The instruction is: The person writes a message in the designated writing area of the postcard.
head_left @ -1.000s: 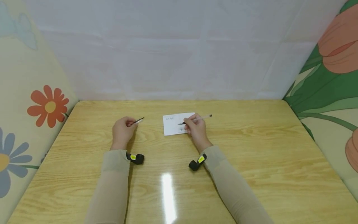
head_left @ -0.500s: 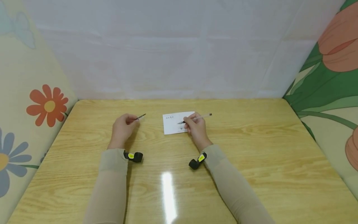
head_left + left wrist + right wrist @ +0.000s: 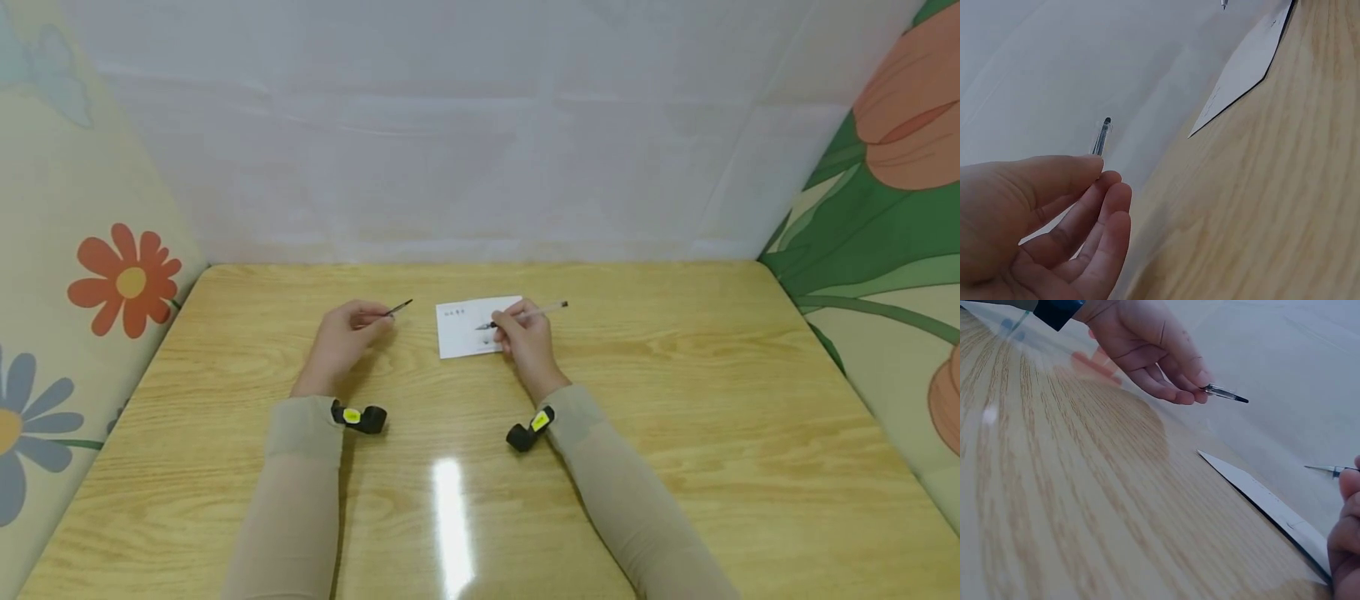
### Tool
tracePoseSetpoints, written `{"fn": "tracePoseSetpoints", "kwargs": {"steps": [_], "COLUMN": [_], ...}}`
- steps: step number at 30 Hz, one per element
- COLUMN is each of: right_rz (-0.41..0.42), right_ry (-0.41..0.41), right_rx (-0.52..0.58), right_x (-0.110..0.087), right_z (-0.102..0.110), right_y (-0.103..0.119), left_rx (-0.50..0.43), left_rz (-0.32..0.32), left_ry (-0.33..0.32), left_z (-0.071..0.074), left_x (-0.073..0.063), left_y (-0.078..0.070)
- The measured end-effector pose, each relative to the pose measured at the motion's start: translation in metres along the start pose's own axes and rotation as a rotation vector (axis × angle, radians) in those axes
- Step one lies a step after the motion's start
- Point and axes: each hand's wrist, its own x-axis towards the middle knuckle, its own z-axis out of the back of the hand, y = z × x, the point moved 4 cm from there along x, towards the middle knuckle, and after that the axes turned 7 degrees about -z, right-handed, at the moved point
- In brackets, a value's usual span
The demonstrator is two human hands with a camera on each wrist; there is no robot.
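In the head view, my left hand (image 3: pixel 339 342) pinches a small clear pen cap with a black clip (image 3: pixel 401 307) between thumb and fingertips, left of a white card (image 3: pixel 454 335). The left wrist view shows the pen cap (image 3: pixel 1102 139) pointing up, apart from the table. My right hand (image 3: pixel 534 346) grips a clear-barrelled pen (image 3: pixel 546 310), its bare tip over the card. In the right wrist view, a gap shows between the pen's tip (image 3: pixel 1319 467) and the card (image 3: pixel 1260 497). Small dark print marks the card, and the right hand covers its right part.
A wood-grain table (image 3: pixel 712 400) lies under both arms, with a white cloth backdrop (image 3: pixel 480 167) behind it. Flower-printed panels (image 3: pixel 131 283) stand at both sides. Each wrist wears a black camera (image 3: pixel 371 419).
My left hand has moved right and a little farther from me, bringing the pen cap closer to the card. My right hand, the pen and the card look nearly still.
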Motion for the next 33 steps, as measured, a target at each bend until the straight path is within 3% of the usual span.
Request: {"fn": "tracePoseSetpoints", "kwargs": {"steps": [8, 16, 24, 33], "right_rz": [-0.01, 0.001, 0.021, 0.031], "right_ry": [0.0, -0.01, -0.014, -0.006], "right_rx": [0.007, 0.002, 0.054, 0.068], "right_x": [0.001, 0.0, -0.001, 0.0], "right_z": [0.001, 0.0, 0.001, 0.002], "right_y": [0.0, 0.001, 0.001, 0.002], "left_rx": [-0.068, -0.195, -0.182, -0.205], "left_rz": [0.004, 0.008, -0.01, 0.014], "left_ry": [0.054, 0.082, 0.14, 0.192], "left_z": [-0.013, -0.027, -0.034, -0.043], "left_x": [0.004, 0.005, 0.005, 0.004], "left_y": [-0.001, 0.001, -0.001, -0.005]}}
